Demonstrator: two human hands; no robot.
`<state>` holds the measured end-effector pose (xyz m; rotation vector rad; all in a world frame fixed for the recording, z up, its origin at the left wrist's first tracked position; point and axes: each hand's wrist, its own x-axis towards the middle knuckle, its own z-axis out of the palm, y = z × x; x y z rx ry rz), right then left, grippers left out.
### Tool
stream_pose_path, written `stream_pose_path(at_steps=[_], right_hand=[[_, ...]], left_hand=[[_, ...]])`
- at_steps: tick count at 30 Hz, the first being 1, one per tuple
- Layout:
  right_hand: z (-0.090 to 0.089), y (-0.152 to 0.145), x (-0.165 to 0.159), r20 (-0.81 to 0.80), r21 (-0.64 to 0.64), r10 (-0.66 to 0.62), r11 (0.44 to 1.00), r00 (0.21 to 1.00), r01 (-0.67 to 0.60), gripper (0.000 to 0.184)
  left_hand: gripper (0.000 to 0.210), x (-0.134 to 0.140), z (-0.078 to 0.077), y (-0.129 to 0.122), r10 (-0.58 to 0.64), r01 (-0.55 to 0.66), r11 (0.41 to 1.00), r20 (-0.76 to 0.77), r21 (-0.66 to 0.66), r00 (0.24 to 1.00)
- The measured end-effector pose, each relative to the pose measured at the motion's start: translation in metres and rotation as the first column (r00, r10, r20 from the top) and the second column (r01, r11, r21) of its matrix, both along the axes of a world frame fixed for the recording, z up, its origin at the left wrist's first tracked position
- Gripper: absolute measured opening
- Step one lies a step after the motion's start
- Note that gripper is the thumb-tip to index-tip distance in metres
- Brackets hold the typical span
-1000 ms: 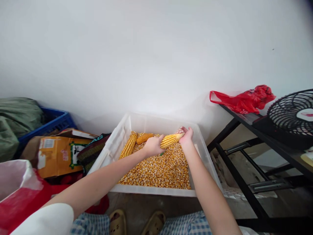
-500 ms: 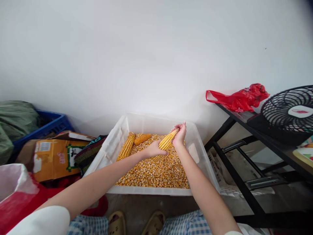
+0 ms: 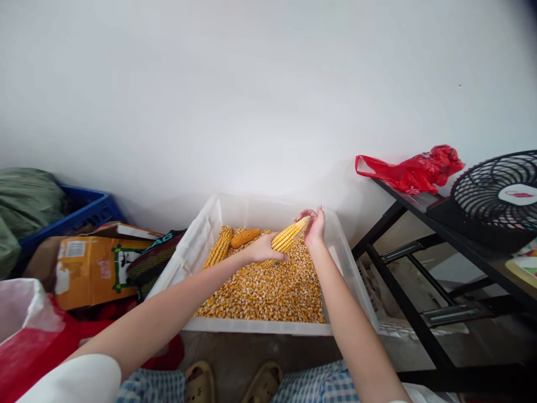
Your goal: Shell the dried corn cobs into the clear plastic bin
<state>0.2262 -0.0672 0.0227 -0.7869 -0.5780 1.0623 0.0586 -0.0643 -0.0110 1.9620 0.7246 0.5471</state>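
A yellow ear of corn is held at a slant above loose corn kernels in a whitish translucent plastic bin. My left hand wraps around its lower end. Cupped beside the paler upper tip is my right hand, its thumb raised and fingers spread; contact with the tip is hard to make out. Two more ears rest on the kernels at the bin's left: a long corn ear along the wall and a darker orange corn ear behind it.
At right, a black table carries a red plastic bag and a black fan. To the left are a cardboard box, a blue crate and a red-and-white sack. A white wall rises behind.
My right hand has shifted slightly right, and its fingers have loosened from the corn's tip. My left hand still grips the ear, which shows more of its upper end.
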Motion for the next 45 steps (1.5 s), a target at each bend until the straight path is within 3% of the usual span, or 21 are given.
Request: stream_pose_path(at_steps=[4, 9, 15, 20, 27, 31, 41, 45], right_hand=[[-0.005, 0.003, -0.012, 0.050, 0.009, 0.111, 0.994, 0.993, -0.112, 0.037], [-0.008, 0.002, -0.029, 0.234, 0.039, 0.175, 0.981, 0.956, -0.189, 0.029], [-0.010, -0.001, -0.024, 0.342, 0.031, 0.229, 0.967, 0.912, -0.254, 0.033], [-0.008, -0.002, -0.018, 0.336, 0.055, 0.310, 0.936, 0.890, -0.347, 0.031], [-0.007, -0.003, -0.018, 0.341, -0.020, 0.289, 0.954, 0.895, -0.300, 0.040], [-0.010, -0.003, -0.016, 0.337, -0.012, 0.321, 0.942, 0.885, -0.337, 0.042], [0.003, -0.008, -0.018, 0.279, -0.009, 0.416, 0.902, 0.865, -0.431, 0.034], [-0.003, -0.004, -0.020, 0.321, -0.068, 0.311, 0.950, 0.894, -0.306, 0.039]], left_hand=[[0.058, 0.001, -0.007, 0.006, 0.183, -0.178, 0.972, -0.018, 0.153, 0.983], [0.062, 0.001, -0.012, 0.010, 0.278, -0.281, 0.950, 0.039, 0.138, 0.960], [0.064, 0.000, -0.006, 0.007, 0.185, -0.185, 0.983, 0.095, -0.010, 0.978], [0.058, -0.003, 0.006, 0.004, 0.100, -0.083, 0.990, 0.149, -0.114, 0.984], [0.065, -0.005, -0.001, 0.014, 0.085, -0.077, 0.996, 0.155, -0.053, 0.984], [0.066, -0.008, -0.004, 0.017, 0.058, -0.047, 0.996, 0.150, -0.075, 0.987], [0.065, -0.012, 0.006, 0.019, -0.008, 0.035, 0.992, 0.214, -0.121, 0.977], [0.066, -0.013, 0.003, 0.022, -0.006, 0.010, 1.000, 0.159, -0.026, 0.987]])
